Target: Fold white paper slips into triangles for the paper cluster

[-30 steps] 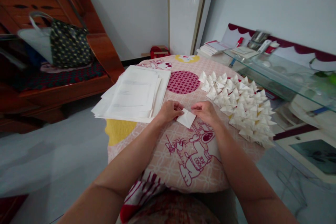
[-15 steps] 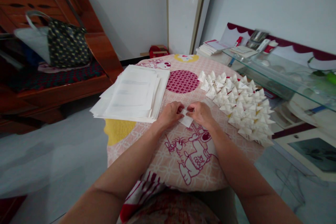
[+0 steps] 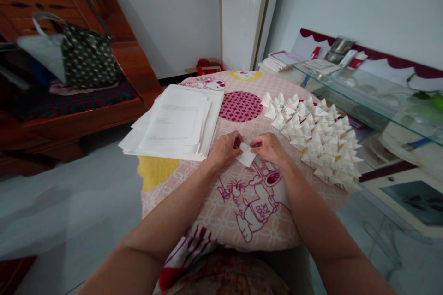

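Note:
A small white square of folded paper (image 3: 246,156) lies low over the cloth-covered table (image 3: 221,221), between my two hands. My left hand (image 3: 226,147) pinches its left corner between thumb and fingers. On the opposite side, my right hand (image 3: 268,146) has its fingertips closed on the right corner. To the right stand rows of folded white paper pieces (image 3: 311,136) with pointed tips, packed close together. Left of my hands is a stack of white paper sheets (image 3: 173,122), some with faint print.
A glass-topped cabinet (image 3: 374,97) holding cups and papers stands beyond the table's right side. On the left is a wooden bench (image 3: 79,115) with a dark patterned bag (image 3: 88,57) on it. A red item (image 3: 207,67) sits on the floor behind the table.
My right hand has shifted slightly right, away from my left hand, and more of the small folded paper shows between them. My left hand has barely moved.

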A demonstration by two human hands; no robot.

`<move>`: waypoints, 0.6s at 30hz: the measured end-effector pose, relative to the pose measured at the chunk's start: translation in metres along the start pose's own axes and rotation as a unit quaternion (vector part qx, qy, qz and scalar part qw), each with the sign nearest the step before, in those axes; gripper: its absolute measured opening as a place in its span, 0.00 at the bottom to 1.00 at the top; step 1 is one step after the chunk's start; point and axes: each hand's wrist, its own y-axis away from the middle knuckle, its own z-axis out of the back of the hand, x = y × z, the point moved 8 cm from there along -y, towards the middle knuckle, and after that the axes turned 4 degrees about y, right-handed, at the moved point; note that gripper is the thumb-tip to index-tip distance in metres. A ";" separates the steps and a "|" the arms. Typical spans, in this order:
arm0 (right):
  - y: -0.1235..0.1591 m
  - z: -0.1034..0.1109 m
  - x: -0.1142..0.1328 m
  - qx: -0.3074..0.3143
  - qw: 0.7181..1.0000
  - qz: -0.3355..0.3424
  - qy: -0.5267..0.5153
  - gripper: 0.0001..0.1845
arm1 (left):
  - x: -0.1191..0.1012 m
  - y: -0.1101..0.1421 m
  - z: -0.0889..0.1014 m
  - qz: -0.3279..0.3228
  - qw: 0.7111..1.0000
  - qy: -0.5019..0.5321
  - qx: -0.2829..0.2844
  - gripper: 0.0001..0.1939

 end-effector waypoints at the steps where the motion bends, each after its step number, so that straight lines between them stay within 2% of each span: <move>1: 0.000 0.001 0.000 0.001 1.000 0.000 0.002 0.07 | 0.001 0.000 -0.001 0.004 1.000 0.008 0.004 0.16; 5: 0.001 0.005 0.000 0.004 1.000 0.001 0.003 0.07 | 0.002 -0.003 -0.002 0.021 1.000 0.006 0.013 0.14; 12: 0.003 0.004 -0.004 0.029 0.999 0.013 -0.019 0.04 | -0.010 0.000 -0.004 0.006 0.994 -0.103 0.035 0.02; 18: 0.003 0.002 -0.007 0.029 0.998 0.041 -0.032 0.08 | -0.016 0.003 -0.011 -0.028 0.986 -0.163 0.027 0.09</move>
